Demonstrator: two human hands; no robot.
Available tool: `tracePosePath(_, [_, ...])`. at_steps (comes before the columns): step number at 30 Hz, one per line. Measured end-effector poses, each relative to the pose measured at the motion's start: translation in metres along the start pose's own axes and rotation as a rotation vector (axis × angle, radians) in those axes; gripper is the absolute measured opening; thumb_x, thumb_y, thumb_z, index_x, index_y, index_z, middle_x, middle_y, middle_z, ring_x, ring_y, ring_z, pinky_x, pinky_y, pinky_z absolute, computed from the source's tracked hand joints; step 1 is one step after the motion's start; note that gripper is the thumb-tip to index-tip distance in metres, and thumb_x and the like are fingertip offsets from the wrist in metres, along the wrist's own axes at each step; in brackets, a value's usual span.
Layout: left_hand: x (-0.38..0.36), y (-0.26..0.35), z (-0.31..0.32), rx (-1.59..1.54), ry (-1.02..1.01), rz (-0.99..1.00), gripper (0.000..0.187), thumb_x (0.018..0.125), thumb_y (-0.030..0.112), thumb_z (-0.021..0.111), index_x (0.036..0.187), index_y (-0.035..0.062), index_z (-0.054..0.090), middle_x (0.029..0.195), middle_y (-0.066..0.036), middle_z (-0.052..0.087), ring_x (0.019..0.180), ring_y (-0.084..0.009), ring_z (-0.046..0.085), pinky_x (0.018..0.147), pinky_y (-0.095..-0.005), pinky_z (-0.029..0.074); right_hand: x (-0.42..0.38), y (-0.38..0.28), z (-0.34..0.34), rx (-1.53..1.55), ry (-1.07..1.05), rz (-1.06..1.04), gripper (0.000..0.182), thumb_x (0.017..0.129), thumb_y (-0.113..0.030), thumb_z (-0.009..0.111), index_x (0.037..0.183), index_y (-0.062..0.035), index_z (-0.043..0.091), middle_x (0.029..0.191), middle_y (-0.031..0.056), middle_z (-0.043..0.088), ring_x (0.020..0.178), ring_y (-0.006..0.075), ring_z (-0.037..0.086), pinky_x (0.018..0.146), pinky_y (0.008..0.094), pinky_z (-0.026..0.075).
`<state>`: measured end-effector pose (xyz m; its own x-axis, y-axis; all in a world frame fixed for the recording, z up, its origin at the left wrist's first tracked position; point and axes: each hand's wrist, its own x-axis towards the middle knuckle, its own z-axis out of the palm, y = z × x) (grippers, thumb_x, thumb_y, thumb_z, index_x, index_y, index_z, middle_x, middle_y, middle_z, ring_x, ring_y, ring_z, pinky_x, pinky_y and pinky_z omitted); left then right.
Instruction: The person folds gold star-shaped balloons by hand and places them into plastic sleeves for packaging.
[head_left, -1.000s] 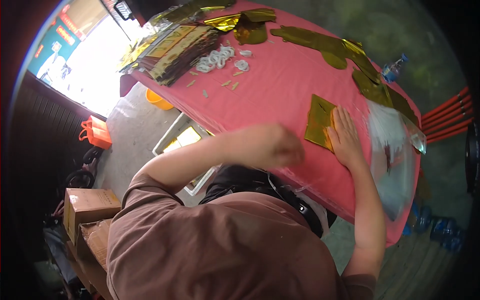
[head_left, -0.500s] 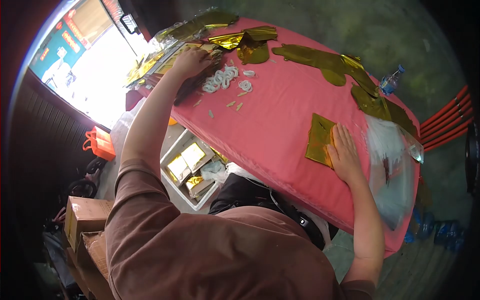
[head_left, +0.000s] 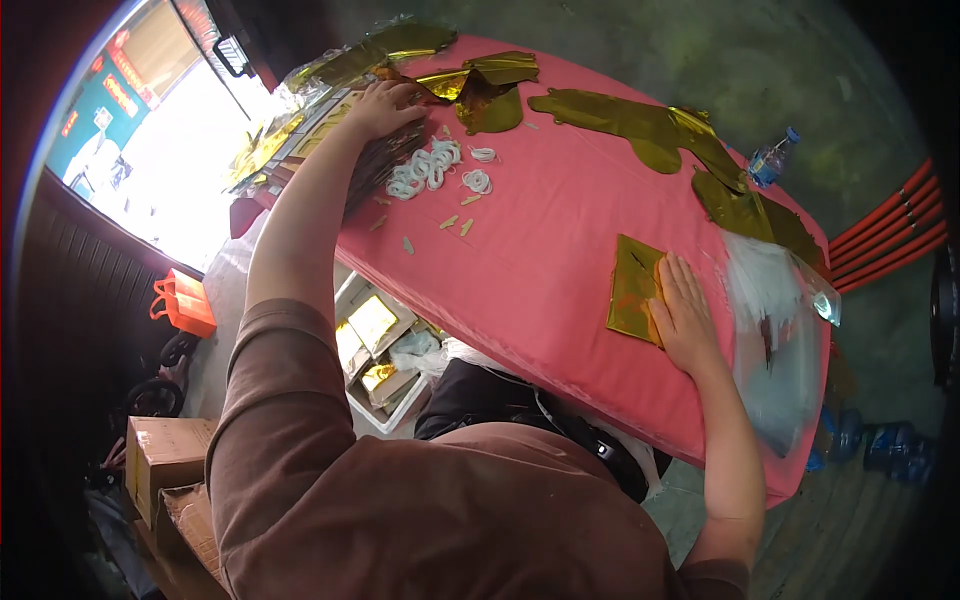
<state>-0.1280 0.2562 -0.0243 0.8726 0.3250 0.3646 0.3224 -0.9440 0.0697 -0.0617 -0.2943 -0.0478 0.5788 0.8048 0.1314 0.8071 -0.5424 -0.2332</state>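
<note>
Table (head_left: 520,260): pink-covered; rectangular gold-foil packet (head_left: 633,288) toward right edge.
Right hand (head_left: 685,314): grip wide, flat on packet.
Left hand (head_left: 383,110): at dark layered stack (head_left: 398,150), left edge; grip unclear.
Room: grey floor (head_left: 230,275), orange bag (head_left: 186,304).

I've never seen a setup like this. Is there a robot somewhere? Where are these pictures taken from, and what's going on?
No robot here: these are a person's own bare hands. All the pictures come from one camera worn on the head, looking forward and down, which is why the brown shirt fills the bottom.

On the pink-covered table lie shiny gold sheets, coils of white cord and, toward the right end, clear plastic.

The right hand lies flat across the edge of a square gold packet, pressing rather than gripping. The left hand reaches to a stack of flat pieces; whether its fingers grip one, I can't tell.
</note>
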Motion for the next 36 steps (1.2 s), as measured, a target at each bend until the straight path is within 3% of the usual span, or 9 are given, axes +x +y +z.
tracePosePath(2, [-0.001, 0.005, -0.007, -0.004, -0.008, 0.022, 0.067, 0.075, 0.061, 0.057, 0.126, 0.0167, 0.051, 0.129, -0.013, 0.048, 0.124, -0.0315, 0.040, 0.103, -0.0453, 0.032, 0.000, -0.001, -0.001, -0.001, -0.003, 0.005, 0.057, 0.091, -0.024, 0.044, 0.140, 0.0016, 0.028, 0.146, 0.0192, 0.027, 0.137, 0.0315, 0.022, 0.113, 0.0396, 0.016])
tracePosePath(4, [-0.007, 0.010, -0.012, -0.046, 0.244, 0.044, 0.058, 0.076, 0.046, 0.066, 0.120, 0.0107, 0.054, 0.122, -0.014, 0.051, 0.118, -0.0307, 0.045, 0.100, -0.0411, 0.036, 0.000, -0.002, -0.002, 0.015, 0.002, 0.009, 0.057, 0.091, -0.024, 0.044, 0.140, 0.0017, 0.028, 0.146, 0.0193, 0.027, 0.137, 0.0316, 0.022, 0.112, 0.0397, 0.016])
tracePosePath(7, [-0.009, 0.013, -0.017, -0.180, 0.366, 0.012, 0.051, 0.072, 0.034, 0.069, 0.115, 0.0098, 0.055, 0.114, -0.014, 0.055, 0.112, -0.0314, 0.049, 0.095, -0.0406, 0.040, 0.000, -0.001, -0.002, -0.008, -0.023, 0.012, 0.055, 0.093, -0.022, 0.039, 0.141, 0.0004, 0.026, 0.148, 0.0172, 0.024, 0.139, 0.0301, 0.019, 0.112, 0.0382, 0.015])
tracePosePath(13, [-0.009, 0.025, -0.021, -0.295, 0.456, -0.127, 0.039, 0.072, 0.028, 0.064, 0.101, 0.0032, 0.055, 0.107, -0.019, 0.055, 0.105, -0.0352, 0.051, 0.090, -0.0412, 0.042, 0.000, 0.001, -0.001, 0.017, 0.007, 0.003, 0.057, 0.092, -0.024, 0.044, 0.140, 0.0016, 0.029, 0.146, 0.0188, 0.027, 0.137, 0.0311, 0.022, 0.113, 0.0399, 0.015])
tracePosePath(17, [-0.020, 0.037, -0.030, -0.185, 0.380, -0.229, 0.037, 0.071, 0.028, 0.065, 0.094, 0.0011, 0.052, 0.105, -0.021, 0.055, 0.102, -0.0361, 0.053, 0.085, -0.0419, 0.044, 0.000, 0.000, -0.001, 0.026, 0.015, 0.001, 0.057, 0.092, -0.025, 0.043, 0.139, 0.0020, 0.029, 0.146, 0.0187, 0.027, 0.137, 0.0310, 0.022, 0.113, 0.0397, 0.015])
tracePosePath(25, [-0.029, 0.054, -0.038, -0.257, 0.363, -0.416, 0.035, 0.071, 0.030, 0.069, 0.086, 0.0045, 0.051, 0.081, -0.016, 0.063, 0.083, -0.0360, 0.061, 0.073, -0.0445, 0.047, 0.001, -0.003, -0.003, 0.007, -0.023, 0.036, 0.055, 0.094, -0.026, 0.039, 0.141, 0.0006, 0.028, 0.147, 0.0179, 0.026, 0.138, 0.0300, 0.020, 0.112, 0.0381, 0.015])
tracePosePath(29, [-0.040, 0.065, -0.063, -0.210, 0.389, -0.411, 0.028, 0.077, 0.027, 0.066, 0.089, 0.0055, 0.053, 0.085, -0.017, 0.063, 0.086, -0.0362, 0.061, 0.073, -0.0451, 0.047, 0.001, 0.000, 0.000, 0.008, -0.012, 0.035, 0.055, 0.094, -0.027, 0.039, 0.141, 0.0005, 0.028, 0.147, 0.0179, 0.026, 0.138, 0.0299, 0.020, 0.112, 0.0382, 0.015])
tracePosePath(33, [-0.039, 0.041, -0.114, -0.015, 0.744, -0.254, 0.016, 0.081, 0.018, 0.059, 0.095, 0.0105, 0.056, 0.091, -0.013, 0.062, 0.087, -0.0334, 0.061, 0.074, -0.0431, 0.048, 0.001, 0.001, 0.003, -0.008, -0.009, 0.036, 0.056, 0.094, -0.029, 0.039, 0.141, 0.0001, 0.028, 0.147, 0.0176, 0.026, 0.138, 0.0301, 0.021, 0.112, 0.0386, 0.015])
tracePosePath(36, [-0.042, 0.048, -0.178, 0.042, 0.955, 0.109, 0.021, 0.078, 0.014, 0.060, 0.099, 0.0110, 0.062, 0.087, -0.010, 0.063, 0.083, -0.0260, 0.062, 0.072, -0.0368, 0.049, 0.000, 0.001, 0.003, -0.015, -0.003, 0.030, 0.055, 0.094, -0.029, 0.040, 0.141, -0.0005, 0.028, 0.147, 0.0173, 0.026, 0.138, 0.0302, 0.021, 0.112, 0.0389, 0.015])
